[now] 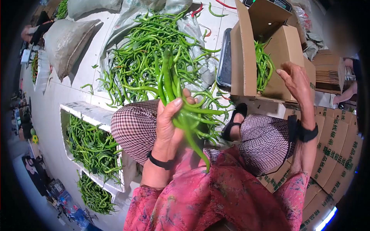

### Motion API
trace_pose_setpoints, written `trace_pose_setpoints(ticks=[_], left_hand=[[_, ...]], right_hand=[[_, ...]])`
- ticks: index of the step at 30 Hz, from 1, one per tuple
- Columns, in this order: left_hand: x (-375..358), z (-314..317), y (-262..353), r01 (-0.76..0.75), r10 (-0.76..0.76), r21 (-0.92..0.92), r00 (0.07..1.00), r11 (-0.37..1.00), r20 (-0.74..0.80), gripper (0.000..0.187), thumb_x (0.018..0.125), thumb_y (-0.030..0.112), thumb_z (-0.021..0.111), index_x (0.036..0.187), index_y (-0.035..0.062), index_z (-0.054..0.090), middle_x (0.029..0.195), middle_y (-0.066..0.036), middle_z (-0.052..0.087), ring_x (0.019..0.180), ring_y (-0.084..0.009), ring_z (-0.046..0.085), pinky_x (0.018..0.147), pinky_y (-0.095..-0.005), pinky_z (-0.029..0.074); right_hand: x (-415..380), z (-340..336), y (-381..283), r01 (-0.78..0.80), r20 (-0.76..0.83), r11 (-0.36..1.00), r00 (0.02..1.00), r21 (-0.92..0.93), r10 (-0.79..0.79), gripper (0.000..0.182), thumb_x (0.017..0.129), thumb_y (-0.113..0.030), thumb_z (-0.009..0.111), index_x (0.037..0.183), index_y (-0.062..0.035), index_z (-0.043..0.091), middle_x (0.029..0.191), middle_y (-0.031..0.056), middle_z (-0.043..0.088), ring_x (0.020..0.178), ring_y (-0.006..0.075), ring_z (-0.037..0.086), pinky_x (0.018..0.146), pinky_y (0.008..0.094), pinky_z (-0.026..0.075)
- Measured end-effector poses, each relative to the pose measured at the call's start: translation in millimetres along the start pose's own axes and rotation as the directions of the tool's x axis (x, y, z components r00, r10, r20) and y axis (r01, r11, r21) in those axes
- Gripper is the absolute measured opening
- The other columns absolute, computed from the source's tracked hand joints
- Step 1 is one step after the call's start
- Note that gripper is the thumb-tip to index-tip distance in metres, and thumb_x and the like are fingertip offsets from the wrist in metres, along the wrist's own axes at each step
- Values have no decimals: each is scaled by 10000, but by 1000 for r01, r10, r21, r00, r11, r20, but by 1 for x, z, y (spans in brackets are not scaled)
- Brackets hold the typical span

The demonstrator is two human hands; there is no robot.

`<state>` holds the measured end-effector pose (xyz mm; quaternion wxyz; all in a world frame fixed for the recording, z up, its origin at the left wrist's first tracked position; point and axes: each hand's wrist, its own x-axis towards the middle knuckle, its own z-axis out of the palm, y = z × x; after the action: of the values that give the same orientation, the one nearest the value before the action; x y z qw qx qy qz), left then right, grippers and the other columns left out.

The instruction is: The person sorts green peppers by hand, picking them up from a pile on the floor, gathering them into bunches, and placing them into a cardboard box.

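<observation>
My left hand [169, 119] is closed around a bunch of long green peppers [168, 79], held upright above my lap, with some tips hanging down to the right. My right hand [296, 81] is over the right side of an open cardboard box [243, 57], fingers bent and apart, with nothing seen between them. Inside that box lie more green peppers [263, 67]. Beyond my left hand, a large pile of green peppers [142, 50] spreads over a plastic sheet on the floor.
A foam box of peppers [92, 144] stands at the left, with another pepper heap [94, 194] below it. A full sack [65, 48] lies at the upper left. Flattened printed cartons [335, 150] are at the right. A black scale [224, 57] sits beside the box.
</observation>
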<state>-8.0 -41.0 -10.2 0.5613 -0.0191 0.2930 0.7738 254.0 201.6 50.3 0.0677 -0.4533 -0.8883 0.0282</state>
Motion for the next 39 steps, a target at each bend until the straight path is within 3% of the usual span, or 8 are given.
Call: trace_pose_setpoints(ticks=[2, 7, 15, 17, 26, 31, 34, 39], left_hand=[[2, 1, -1, 15, -16, 24, 1000, 1000, 17, 486, 829, 79, 631, 1276, 33, 446, 1024, -107, 594, 852, -191, 610, 953, -422, 485], [9, -1, -15, -16, 4, 186, 998, 982, 66, 436, 806, 49, 676, 1200, 4, 494, 993, -100, 626, 851, -190, 634, 868, -366, 535], [4, -4, -24, 0, 55, 560, 995, 829, -82, 500, 773, 70, 763, 1190, -1, 496, 1021, -66, 613, 879, -142, 624, 768, -274, 529], [6, -3, -24, -41, 98, 590, 993, 806, -66, 571, 760, 91, 785, 1226, 4, 466, 1053, -64, 601, 897, -148, 617, 808, -283, 526], [9, -6, -20, 48, -34, 278, 998, 959, -54, 431, 817, 6, 648, 1204, 18, 459, 1047, -98, 595, 903, -206, 630, 844, -343, 527], [9, -4, -22, 45, -38, 234, 999, 971, -35, 423, 817, -13, 639, 1201, 22, 466, 1021, -90, 589, 895, -189, 622, 840, -336, 525], [8, 2, -22, 17, -7, 429, 1000, 903, -25, 509, 794, -33, 654, 1256, 7, 444, 1150, -119, 592, 1035, -210, 611, 916, -331, 503], [8, 7, -25, -128, 120, 602, 991, 788, 53, 548, 777, -28, 679, 1273, 3, 449, 1186, -129, 608, 1100, -196, 596, 943, -307, 485]], right_hand=[[-6, -21, -51, -113, 123, 956, 989, 271, 82, 224, 840, -189, 645, 832, 34, 659, 634, 164, 625, 585, 245, 626, 589, 353, 478], [-18, 11, -149, -160, 260, 549, 959, 820, -108, 252, 813, -240, 741, 865, -10, 652, 728, 72, 623, 650, 121, 558, 603, 296, 461], [-14, 50, -197, -179, 275, 606, 959, 775, -70, 304, 783, -246, 766, 880, 2, 619, 773, 25, 589, 715, 67, 512, 620, 251, 441], [-13, 57, -198, -304, 349, 439, 937, 846, -25, 317, 784, -244, 742, 809, 31, 588, 755, 134, 605, 656, 208, 596, 621, 353, 484], [-9, 50, -169, -595, 552, -367, 802, 715, -226, 302, 953, -309, 559, 1061, -27, 548, 861, 40, 587, 785, 130, 569, 740, 259, 473], [-15, 40, -168, -538, 505, -169, 839, 826, -202, 226, 924, -224, 621, 1021, -31, 555, 822, 5, 567, 704, 75, 539, 618, 184, 423], [-19, 53, -176, -508, 535, 208, 838, 836, -107, 303, 813, -210, 747, 974, 5, 607, 824, 55, 645, 719, 95, 601, 636, 252, 494], [-20, 65, -181, -514, 523, 98, 840, 852, -145, 373, 799, -226, 750, 1024, 29, 597, 904, 101, 666, 754, 119, 622, 675, 277, 514]])
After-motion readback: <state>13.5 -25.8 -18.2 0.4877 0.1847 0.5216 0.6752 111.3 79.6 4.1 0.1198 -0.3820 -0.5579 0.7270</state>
